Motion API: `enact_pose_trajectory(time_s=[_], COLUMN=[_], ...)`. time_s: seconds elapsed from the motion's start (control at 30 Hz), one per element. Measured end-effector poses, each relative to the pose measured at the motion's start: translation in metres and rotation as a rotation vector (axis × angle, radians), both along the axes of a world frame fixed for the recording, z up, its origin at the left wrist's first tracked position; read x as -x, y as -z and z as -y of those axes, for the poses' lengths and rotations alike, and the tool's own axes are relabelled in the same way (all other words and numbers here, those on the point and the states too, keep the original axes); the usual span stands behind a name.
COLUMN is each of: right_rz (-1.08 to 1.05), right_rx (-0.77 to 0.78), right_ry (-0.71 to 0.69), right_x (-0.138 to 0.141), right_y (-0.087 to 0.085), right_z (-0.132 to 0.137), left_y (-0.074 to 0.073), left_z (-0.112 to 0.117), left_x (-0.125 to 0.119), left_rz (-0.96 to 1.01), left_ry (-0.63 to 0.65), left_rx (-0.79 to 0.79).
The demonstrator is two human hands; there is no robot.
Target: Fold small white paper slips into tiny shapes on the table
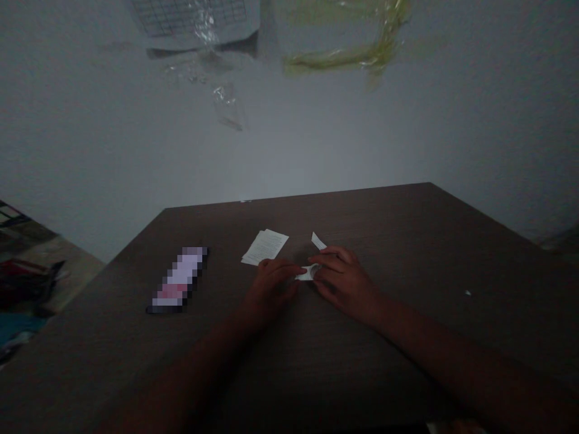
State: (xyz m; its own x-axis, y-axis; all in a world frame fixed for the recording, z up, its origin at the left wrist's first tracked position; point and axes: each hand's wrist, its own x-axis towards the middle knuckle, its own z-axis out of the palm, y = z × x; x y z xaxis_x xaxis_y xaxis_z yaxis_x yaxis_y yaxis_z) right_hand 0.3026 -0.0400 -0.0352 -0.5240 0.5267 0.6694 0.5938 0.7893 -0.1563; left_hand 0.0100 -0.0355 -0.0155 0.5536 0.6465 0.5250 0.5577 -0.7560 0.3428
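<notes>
A small white piece of paper (308,273) lies on the dark wooden table (407,253), pinched between both my hands. My left hand (271,286) has its fingers curled and pressed on the paper's left side. My right hand (341,280) covers its right side with fingers closed over it. One corner of the paper (318,241) sticks up behind my right hand. Most of the paper is hidden under my fingers.
A printed white slip (265,246) lies just beyond my left hand. A flat blurred-out rectangular object (178,280) rests to the left. A tiny white scrap (467,293) sits at the right. Plastic sheets (344,36) are taped to the wall behind.
</notes>
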Motion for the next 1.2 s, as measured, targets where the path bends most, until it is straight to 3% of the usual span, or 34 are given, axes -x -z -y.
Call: enact_pose_trajectory(time_s=[0.33,0.5,0.7,1.0,1.2], right_rz=[-0.101,-0.022,0.177,0.217,0.22], right_rx=[-0.044,0.024,0.212,0.277,0.301], right_ry=[-0.034,0.001,-0.01,-0.037,-0.091], right_x=[0.004,0.004,-0.001,-0.003,-0.002], right_y=[-0.009,-0.009,-0.006,-0.012,-0.021], right_z=[0.007,0.006,-0.002,0.001,0.006], left_y=[-0.011,-0.014,-0.02,-0.01,-0.012], left_z=[0.007,0.006,0.002,-0.005,-0.004], left_x=[-0.003,-0.007,-0.009,-0.004,-0.006], left_rz=[-0.159,-0.268,-0.355,-0.365,-0.393], left_ry=[-0.032,0.011,0.103,0.118,0.143], left_rx=[-0.057,0.001,0.104,0.143,0.173])
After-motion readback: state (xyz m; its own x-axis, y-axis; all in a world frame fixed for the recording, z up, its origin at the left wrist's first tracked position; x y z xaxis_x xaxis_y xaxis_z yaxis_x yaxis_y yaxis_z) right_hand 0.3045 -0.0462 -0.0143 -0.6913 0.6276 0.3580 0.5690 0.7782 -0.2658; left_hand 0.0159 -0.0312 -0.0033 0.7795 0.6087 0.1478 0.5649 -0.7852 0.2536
